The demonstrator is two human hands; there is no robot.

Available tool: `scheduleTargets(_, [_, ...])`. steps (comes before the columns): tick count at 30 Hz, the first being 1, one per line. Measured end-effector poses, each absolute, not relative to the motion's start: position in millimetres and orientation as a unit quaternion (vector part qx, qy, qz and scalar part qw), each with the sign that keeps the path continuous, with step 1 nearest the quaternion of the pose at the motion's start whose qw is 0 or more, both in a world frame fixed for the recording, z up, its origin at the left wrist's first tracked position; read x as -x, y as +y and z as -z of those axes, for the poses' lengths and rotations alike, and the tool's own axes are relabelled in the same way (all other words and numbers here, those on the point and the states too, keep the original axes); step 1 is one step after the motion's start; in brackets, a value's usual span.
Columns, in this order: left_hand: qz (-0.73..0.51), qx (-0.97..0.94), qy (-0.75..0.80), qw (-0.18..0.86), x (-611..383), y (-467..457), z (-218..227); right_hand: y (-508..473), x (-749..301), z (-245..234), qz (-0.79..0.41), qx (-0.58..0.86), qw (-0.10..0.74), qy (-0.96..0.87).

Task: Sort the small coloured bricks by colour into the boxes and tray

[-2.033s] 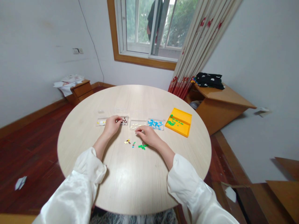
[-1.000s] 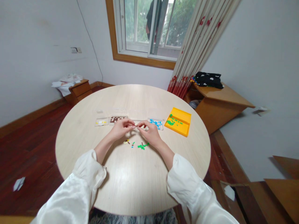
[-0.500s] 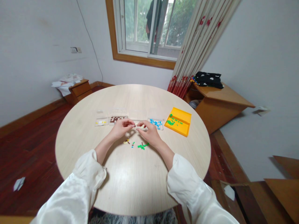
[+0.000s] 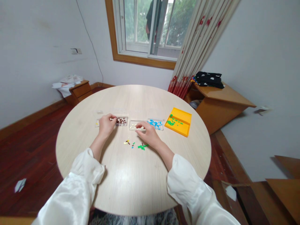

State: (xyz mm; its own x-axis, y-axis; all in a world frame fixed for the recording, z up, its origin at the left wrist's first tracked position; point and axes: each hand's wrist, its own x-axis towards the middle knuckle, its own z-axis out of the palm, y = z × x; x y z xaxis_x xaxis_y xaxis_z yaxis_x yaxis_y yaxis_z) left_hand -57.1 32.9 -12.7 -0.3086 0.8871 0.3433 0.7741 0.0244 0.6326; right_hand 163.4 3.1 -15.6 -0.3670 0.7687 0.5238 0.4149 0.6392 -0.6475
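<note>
My left hand [image 4: 107, 125] is over the left end of a clear box of small brown bricks [image 4: 122, 120], thumb and fingertips pressed together. Whatever lies between them is too small to make out. At the near edge of a clear box with cream bricks [image 4: 132, 125], my right hand [image 4: 148, 133] hovers with thumb and fingers apart; I see nothing between them. It covers part of that box. In front of the hands lie loose yellow and brown bricks [image 4: 127, 142] and a pile of green bricks [image 4: 142, 147].
Blue bricks [image 4: 155, 123] fill a clear box on the right. Beyond it sits an open yellow case [image 4: 184, 128] holding green bricks. A box with yellow pieces [image 4: 97, 123] is partly behind my left hand. The round table [image 4: 131, 181] carries everything.
My hands have moved apart from their meeting point. The left went left to the brown bricks; the right stayed near the cream box, which now shows more, its fingers parted.
</note>
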Motion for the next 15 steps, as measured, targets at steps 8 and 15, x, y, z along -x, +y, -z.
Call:
scheduleTargets(8, [-0.318,-0.598,0.735,0.032,62.7,34.2,12.3,3.8,-163.7,16.5,-0.210,0.359,0.414,-0.810])
scheduleTargets(15, [-0.274,-0.604,0.743,0.093,69.1,35.1,4.0,3.9,-165.1,18.5,-0.206,0.354,0.407,-0.817])
